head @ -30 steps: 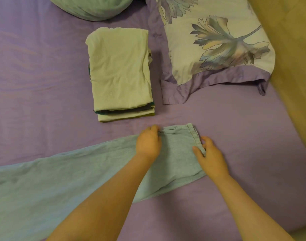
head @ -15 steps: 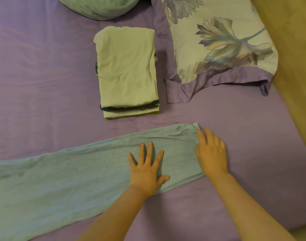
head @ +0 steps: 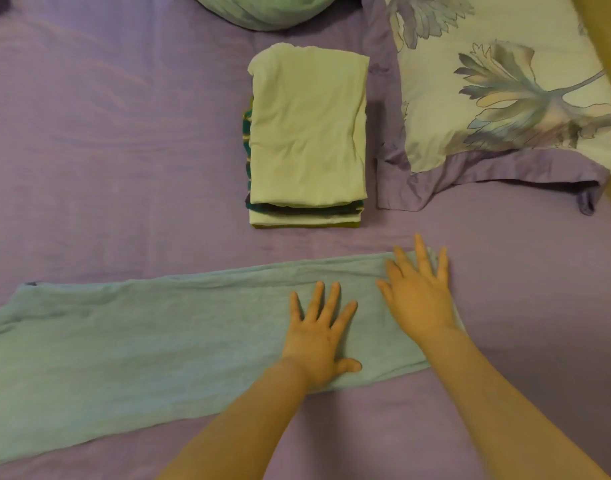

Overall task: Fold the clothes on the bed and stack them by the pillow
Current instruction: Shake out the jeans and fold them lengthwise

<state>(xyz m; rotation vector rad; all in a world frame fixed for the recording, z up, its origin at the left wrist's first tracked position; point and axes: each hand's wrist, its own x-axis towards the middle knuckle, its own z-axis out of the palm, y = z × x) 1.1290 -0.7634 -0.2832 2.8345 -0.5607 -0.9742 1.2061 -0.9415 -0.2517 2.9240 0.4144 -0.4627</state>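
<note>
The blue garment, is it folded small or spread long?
Spread long: the blue garment lies flat across the bed under both hands.

No text, label, brand, number or sign can be read anywhere in the view. The pillow (head: 505, 98) carries only a printed leaf pattern, without letters. The stack of folded clothes (head: 307, 133) just beside the pillow shows plain cloth and some dark stripes at its edge, and no tag can be read on it.
</note>
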